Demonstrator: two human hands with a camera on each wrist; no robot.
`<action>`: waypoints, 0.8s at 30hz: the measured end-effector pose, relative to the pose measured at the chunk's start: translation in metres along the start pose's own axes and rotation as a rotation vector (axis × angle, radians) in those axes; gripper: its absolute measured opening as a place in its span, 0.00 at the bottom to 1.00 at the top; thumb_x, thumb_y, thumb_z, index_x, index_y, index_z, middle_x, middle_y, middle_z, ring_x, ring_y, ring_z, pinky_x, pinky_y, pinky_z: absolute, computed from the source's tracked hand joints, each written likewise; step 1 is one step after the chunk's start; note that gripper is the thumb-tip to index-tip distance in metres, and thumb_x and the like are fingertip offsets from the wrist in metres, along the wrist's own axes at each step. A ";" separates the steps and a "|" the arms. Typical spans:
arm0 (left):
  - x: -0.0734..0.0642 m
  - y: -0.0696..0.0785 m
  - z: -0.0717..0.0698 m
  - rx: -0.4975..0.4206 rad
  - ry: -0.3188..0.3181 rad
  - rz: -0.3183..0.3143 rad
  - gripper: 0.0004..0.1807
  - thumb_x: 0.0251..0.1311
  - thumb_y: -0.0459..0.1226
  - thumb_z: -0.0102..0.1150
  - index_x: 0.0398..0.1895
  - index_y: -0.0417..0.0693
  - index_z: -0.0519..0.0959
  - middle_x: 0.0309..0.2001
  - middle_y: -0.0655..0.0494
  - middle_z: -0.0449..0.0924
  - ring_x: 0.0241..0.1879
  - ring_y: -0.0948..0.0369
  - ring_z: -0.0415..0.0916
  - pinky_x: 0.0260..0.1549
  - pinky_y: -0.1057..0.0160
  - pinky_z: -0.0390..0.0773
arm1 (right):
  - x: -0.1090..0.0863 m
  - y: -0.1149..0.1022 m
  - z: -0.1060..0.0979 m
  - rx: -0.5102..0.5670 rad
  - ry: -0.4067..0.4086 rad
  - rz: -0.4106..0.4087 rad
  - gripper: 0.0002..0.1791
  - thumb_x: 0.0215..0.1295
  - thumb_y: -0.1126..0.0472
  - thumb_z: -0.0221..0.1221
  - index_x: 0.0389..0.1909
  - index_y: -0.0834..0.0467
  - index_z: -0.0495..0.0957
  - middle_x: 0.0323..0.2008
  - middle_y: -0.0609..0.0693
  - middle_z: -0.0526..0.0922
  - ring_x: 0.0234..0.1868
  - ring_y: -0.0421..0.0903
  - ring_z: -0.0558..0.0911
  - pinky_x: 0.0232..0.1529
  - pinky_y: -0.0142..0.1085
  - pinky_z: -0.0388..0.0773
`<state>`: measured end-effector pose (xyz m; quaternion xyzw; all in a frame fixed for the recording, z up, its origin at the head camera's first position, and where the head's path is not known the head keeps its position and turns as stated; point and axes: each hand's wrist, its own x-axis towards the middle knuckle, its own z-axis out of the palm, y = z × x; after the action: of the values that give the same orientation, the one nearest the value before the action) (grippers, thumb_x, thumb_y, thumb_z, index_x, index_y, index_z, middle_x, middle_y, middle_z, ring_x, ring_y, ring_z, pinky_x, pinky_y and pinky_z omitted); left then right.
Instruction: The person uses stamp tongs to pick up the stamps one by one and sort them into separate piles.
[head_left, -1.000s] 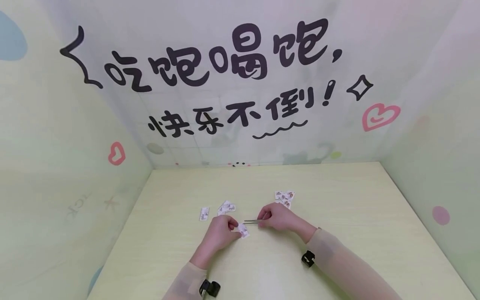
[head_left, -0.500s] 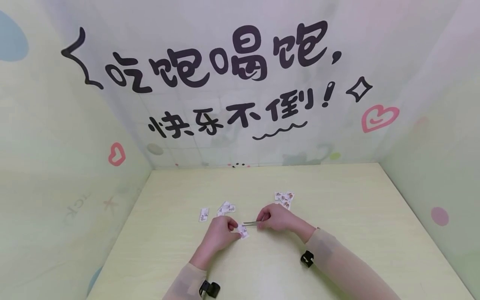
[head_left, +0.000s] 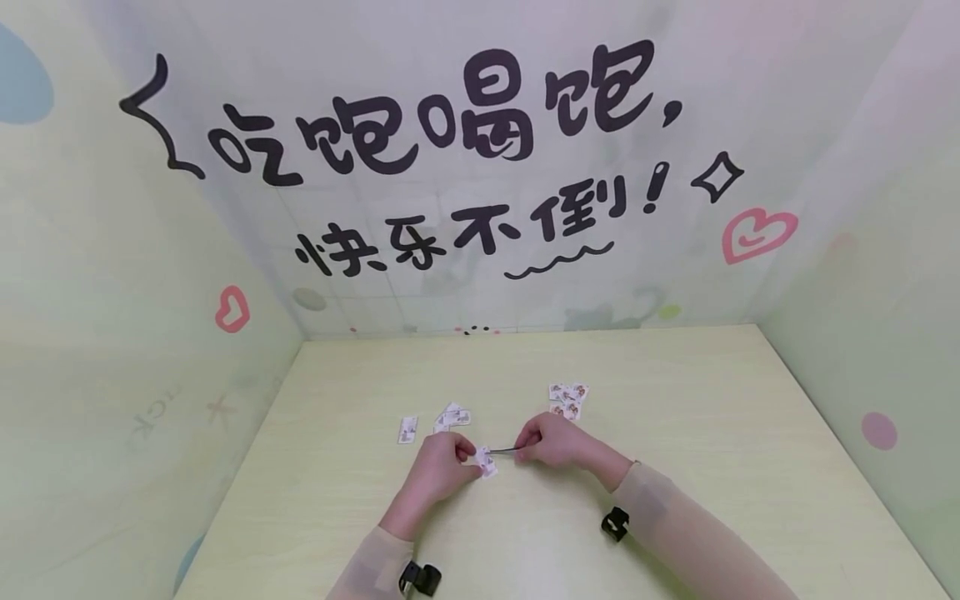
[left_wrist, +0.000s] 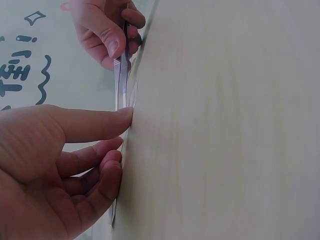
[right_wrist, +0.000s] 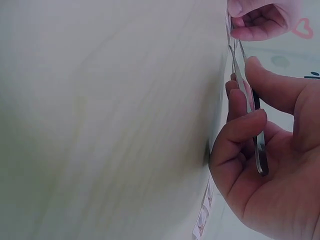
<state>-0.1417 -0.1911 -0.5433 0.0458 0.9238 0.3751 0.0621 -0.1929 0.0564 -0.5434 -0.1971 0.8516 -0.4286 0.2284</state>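
Observation:
My left hand (head_left: 442, 462) holds the left edge of a small white printed card (head_left: 487, 462) between thumb and fingers, low at the table. From the right, my right hand (head_left: 555, 439) pinches a pair of metal tweezers (head_left: 504, 451), with their tips over the card's upper part. In the left wrist view, the tweezers (left_wrist: 121, 82) reach down beside the thumb of my left hand (left_wrist: 75, 150). The right wrist view shows the tweezers (right_wrist: 245, 85) lying between the thumb and fingers of my right hand (right_wrist: 265, 145).
Several similar cards (head_left: 453, 417) overlap behind my left hand, and one single card (head_left: 407, 429) lies left of them. Another cluster of printed cards (head_left: 568, 400) lies behind my right hand. White printed walls (head_left: 465, 292) enclose the pale wooden table (head_left: 645, 367).
The tweezer tips have moved slightly toward the held card and come together over it. My right hand has shifted a little nearer the body; my left hand stays in place.

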 end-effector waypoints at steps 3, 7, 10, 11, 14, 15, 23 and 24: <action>0.000 0.000 0.001 -0.004 -0.002 -0.002 0.14 0.53 0.34 0.81 0.39 0.39 0.86 0.33 0.55 0.79 0.34 0.60 0.74 0.36 0.59 0.78 | 0.001 0.000 0.003 -0.001 0.015 0.010 0.04 0.66 0.62 0.73 0.38 0.56 0.88 0.31 0.44 0.85 0.34 0.43 0.80 0.40 0.38 0.76; -0.001 -0.002 0.001 -0.002 -0.005 -0.004 0.14 0.53 0.34 0.81 0.39 0.40 0.86 0.33 0.56 0.79 0.34 0.60 0.74 0.36 0.58 0.78 | 0.001 0.000 0.006 0.007 0.013 0.005 0.03 0.66 0.62 0.72 0.37 0.56 0.88 0.30 0.45 0.84 0.32 0.43 0.79 0.37 0.37 0.75; 0.000 -0.003 0.000 -0.004 -0.016 -0.007 0.14 0.54 0.34 0.81 0.40 0.40 0.85 0.33 0.56 0.79 0.33 0.59 0.74 0.35 0.59 0.77 | -0.001 -0.002 0.007 0.022 0.011 0.005 0.03 0.66 0.62 0.72 0.37 0.57 0.88 0.31 0.45 0.84 0.32 0.43 0.79 0.36 0.36 0.75; 0.000 -0.003 0.000 -0.009 -0.021 -0.012 0.15 0.54 0.35 0.81 0.41 0.40 0.85 0.33 0.56 0.78 0.33 0.59 0.73 0.35 0.59 0.77 | -0.002 -0.003 0.007 0.034 0.015 0.009 0.04 0.66 0.63 0.72 0.38 0.58 0.87 0.31 0.45 0.84 0.33 0.44 0.79 0.36 0.36 0.75; 0.002 -0.001 -0.002 -0.012 -0.026 -0.010 0.16 0.57 0.38 0.80 0.43 0.40 0.85 0.31 0.56 0.77 0.31 0.59 0.72 0.33 0.60 0.74 | -0.009 -0.004 0.006 0.071 0.042 0.034 0.05 0.67 0.63 0.71 0.40 0.60 0.87 0.32 0.47 0.84 0.33 0.44 0.79 0.36 0.36 0.77; 0.002 0.000 -0.002 -0.013 -0.024 -0.004 0.16 0.57 0.39 0.80 0.43 0.41 0.84 0.31 0.56 0.76 0.31 0.59 0.71 0.33 0.60 0.74 | -0.012 -0.004 0.005 0.082 0.057 0.045 0.05 0.67 0.64 0.71 0.40 0.61 0.86 0.32 0.47 0.84 0.33 0.44 0.79 0.36 0.36 0.77; 0.004 0.017 0.008 -0.016 -0.039 0.067 0.14 0.58 0.38 0.79 0.42 0.41 0.86 0.31 0.58 0.77 0.32 0.61 0.73 0.36 0.60 0.76 | -0.037 0.001 0.000 0.117 0.130 0.106 0.06 0.68 0.63 0.70 0.40 0.62 0.86 0.32 0.49 0.82 0.33 0.45 0.79 0.36 0.38 0.77; 0.004 0.019 0.010 -0.017 -0.045 0.069 0.13 0.58 0.37 0.79 0.42 0.40 0.86 0.32 0.58 0.78 0.33 0.60 0.73 0.36 0.60 0.77 | -0.039 0.001 0.000 0.122 0.131 0.110 0.06 0.69 0.63 0.70 0.40 0.62 0.86 0.32 0.49 0.82 0.33 0.45 0.79 0.36 0.38 0.77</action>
<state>-0.1435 -0.1702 -0.5374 0.0858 0.9167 0.3838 0.0704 -0.1614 0.0777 -0.5359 -0.1074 0.8465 -0.4786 0.2071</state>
